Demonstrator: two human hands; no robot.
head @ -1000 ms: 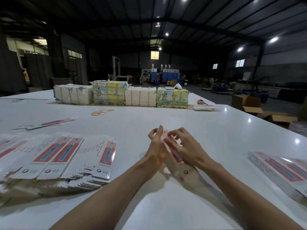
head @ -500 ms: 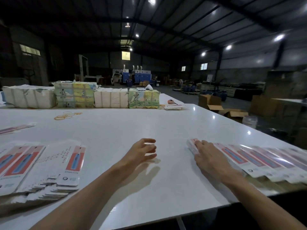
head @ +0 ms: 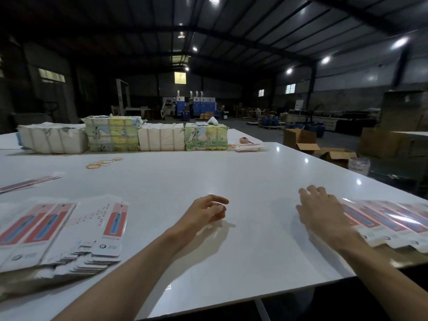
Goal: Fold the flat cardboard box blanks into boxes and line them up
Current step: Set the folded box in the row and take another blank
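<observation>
A fanned pile of flat white box blanks with red-and-blue panels lies at the table's left front. A row of folded boxes with the same print lines the right front edge. My right hand hovers with fingers spread just left of the row's near end, holding nothing; whether it touches the end box I cannot tell. My left hand hangs above the white table near the middle, fingers loosely curled and empty.
Wrapped bundles of printed stock stand in a row at the table's far side. Loose rubber bands lie in front of them. A few more blanks lie at far left. Open cardboard cartons stand on the floor beyond the right edge.
A second ago both hands held one box at the table's middle. My right hand carried it to the row on the right and has now lifted off it. My left hand stayed empty.
</observation>
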